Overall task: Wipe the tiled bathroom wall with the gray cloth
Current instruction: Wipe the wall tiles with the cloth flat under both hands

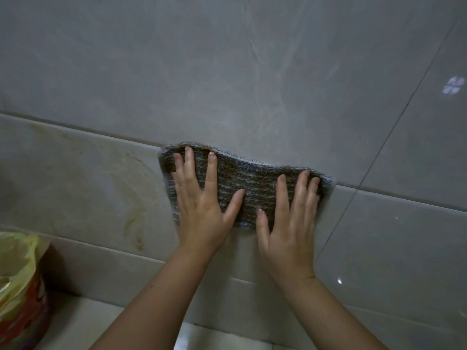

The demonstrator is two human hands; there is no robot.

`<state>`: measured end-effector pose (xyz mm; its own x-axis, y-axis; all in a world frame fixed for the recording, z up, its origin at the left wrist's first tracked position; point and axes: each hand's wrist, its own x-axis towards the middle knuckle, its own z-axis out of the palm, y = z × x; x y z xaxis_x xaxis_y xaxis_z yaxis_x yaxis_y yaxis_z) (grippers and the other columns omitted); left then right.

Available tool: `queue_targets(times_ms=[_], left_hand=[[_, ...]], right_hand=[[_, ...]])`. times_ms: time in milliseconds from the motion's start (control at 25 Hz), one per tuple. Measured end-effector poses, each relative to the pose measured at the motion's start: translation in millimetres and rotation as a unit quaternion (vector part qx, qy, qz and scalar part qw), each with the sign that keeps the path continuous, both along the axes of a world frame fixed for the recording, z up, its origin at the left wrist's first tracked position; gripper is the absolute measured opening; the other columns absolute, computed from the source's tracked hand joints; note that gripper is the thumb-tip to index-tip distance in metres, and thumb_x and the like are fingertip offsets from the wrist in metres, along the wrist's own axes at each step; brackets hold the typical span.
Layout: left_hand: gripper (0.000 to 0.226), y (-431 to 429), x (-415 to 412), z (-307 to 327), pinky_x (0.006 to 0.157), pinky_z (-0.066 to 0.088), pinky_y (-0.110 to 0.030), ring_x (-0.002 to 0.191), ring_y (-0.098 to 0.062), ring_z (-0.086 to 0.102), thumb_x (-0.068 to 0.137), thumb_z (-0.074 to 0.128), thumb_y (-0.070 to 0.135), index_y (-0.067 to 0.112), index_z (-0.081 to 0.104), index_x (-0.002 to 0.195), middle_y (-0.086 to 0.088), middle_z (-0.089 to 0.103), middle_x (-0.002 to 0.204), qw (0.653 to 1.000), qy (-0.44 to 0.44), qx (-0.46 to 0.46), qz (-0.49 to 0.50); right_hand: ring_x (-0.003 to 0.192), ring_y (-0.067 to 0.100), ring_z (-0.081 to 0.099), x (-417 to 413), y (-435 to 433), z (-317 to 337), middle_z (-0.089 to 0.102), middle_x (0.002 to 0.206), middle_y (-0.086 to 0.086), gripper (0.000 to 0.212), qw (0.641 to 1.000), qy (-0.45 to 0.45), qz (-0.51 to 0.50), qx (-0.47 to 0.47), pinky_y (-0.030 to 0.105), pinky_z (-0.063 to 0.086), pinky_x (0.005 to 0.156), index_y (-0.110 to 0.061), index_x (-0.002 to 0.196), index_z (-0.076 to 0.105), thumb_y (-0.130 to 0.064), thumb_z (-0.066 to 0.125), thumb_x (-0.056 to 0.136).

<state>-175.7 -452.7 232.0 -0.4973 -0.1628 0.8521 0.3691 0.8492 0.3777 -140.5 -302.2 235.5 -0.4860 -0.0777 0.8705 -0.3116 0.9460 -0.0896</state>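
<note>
Left hand (202, 205) and right hand (290, 223) are pressing gray cloth (250, 183) flat, fingers (212, 173) spread | wiping tiled wall (252, 72) underway | next: likely sweeping toward brownish stains (131, 198)

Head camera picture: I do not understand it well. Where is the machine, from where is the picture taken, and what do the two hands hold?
There is no machine here. A person wears one camera on the head. It looks forward and down, so the view is the person's own. The left hand and the right hand lie flat, fingers straight and spread, and press a gray cloth against the tiled wall. Nothing is gripped. The cloth sits across a joint between two tiles. To its left the tile carries brownish stains. At the lower left is a yellow plastic bag over a red patterned container.
</note>
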Motion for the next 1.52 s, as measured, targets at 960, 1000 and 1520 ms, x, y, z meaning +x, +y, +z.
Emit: queue_targets(times_ms=[960, 1000, 1520], left_hand=[[0.073, -29, -31, -14, 0.118, 0.001, -0.061, 0.147, -0.043, 0.005, 0.099, 0.031, 0.065, 0.018, 0.016, 0.153, -0.02, 0.005, 0.158, 0.995, 0.034, -0.067, 0.072], [0.072, -25, -29, -22, 0.118, 0.002, -0.062, 0.147, -0.044, 0.004, 0.099, 0.031, 0.064, 0.018, 0.015, 0.153, -0.021, 0.005, 0.158, 0.995, 0.029, -0.061, 0.071], [0.069, 33, -18, -9, 0.118, -0.001, -0.061, 0.152, -0.03, -0.006, 0.096, 0.031, 0.066, 0.027, 0.021, 0.152, -0.013, 0.012, 0.158, 0.99, 0.043, -0.129, 0.042]], right_hand=[[0.147, 0.039, -0.001, -47, -39, -28, 0.007, 0.158, 0.019, 0.058, 0.992, 0.082, -0.092, -0.008, 0.057, -0.002, 0.118, -0.03, 0.151, 0.02, -0.042, 0.042, 0.098], [0.149, 0.036, -0.004, -47, -36, -37, 0.002, 0.161, 0.016, 0.059, 0.992, 0.086, -0.088, 0.023, 0.056, -0.001, 0.118, -0.028, 0.152, 0.019, -0.041, 0.042, 0.099], [0.14, 0.054, 0.009, -38, 13, -32, 0.013, 0.151, 0.033, 0.055, 0.989, 0.095, -0.114, -0.022, 0.066, 0.002, 0.114, -0.013, 0.148, 0.021, -0.033, 0.036, 0.099]])
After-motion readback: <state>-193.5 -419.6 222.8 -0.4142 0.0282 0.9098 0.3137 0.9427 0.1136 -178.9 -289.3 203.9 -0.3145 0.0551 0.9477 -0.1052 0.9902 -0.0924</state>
